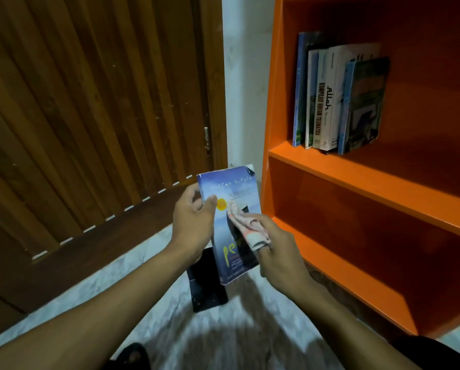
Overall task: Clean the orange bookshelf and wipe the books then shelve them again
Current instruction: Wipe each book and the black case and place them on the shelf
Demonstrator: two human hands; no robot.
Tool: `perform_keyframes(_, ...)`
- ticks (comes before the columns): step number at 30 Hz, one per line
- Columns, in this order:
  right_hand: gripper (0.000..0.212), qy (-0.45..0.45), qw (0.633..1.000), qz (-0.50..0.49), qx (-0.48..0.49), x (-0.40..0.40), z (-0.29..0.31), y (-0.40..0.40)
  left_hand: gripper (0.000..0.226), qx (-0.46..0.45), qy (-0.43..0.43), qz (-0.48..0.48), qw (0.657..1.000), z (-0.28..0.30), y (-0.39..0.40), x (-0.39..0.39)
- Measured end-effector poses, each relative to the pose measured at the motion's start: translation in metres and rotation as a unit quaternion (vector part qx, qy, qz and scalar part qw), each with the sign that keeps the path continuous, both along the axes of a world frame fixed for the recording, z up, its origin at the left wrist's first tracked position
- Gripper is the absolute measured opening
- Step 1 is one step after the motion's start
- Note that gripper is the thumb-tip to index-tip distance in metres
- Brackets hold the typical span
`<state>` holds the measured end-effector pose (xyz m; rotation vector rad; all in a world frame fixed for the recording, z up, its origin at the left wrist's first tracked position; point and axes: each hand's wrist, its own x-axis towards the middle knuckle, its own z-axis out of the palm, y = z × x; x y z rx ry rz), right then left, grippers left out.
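Now | left hand (194, 222) grips blue book (230, 222) | right hand (277, 249) presses cloth (250, 228) onto cover

1. Six books standing on the upper shelf (338, 102) of one orange bookshelf (370, 182).
2. One blue book (230, 209) held up, one dark book (207, 284) on the floor.
3. One pale cloth (247, 228).
4. Two hands.
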<state>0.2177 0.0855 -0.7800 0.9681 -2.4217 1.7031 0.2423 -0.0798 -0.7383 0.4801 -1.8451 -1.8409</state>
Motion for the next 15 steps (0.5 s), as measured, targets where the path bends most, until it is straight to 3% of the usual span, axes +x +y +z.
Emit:
perform_keyframes(2,0.024,-0.017,0.998,-0.054,-0.031,-0.012,0.001,0.001,0.015,-0.027,-0.013,0.015,0.999,-0.003,-0.008,-0.002)
perform_keyframes(4,0.013,-0.121,0.981,-0.116,-0.1,-0.027,0.0,0.005,0.016,-0.037,-0.03,0.014,0.999,-0.007,-0.014,-0.002)
perform_keyframes(7,0.019,-0.234,0.933,-0.169,-0.217,-0.039,0.01,0.015,0.015,-0.046,-0.052,0.005,0.998,-0.008,-0.019,-0.001)
perform_keyframes(10,0.018,-0.105,0.957,-0.21,-0.169,-0.04,0.023,0.025,0.015,-0.064,-0.072,-0.033,0.995,-0.01,-0.019,0.002)
perform_keyframes(12,0.023,0.017,0.976,-0.178,-0.127,-0.039,0.028,0.027,0.017,-0.073,-0.074,-0.063,0.993,-0.012,-0.014,0.005)
perform_keyframes(15,0.039,0.132,0.985,-0.109,-0.021,-0.04,0.014,0.023,0.018,-0.059,-0.069,-0.099,0.991,-0.01,-0.002,0.008)
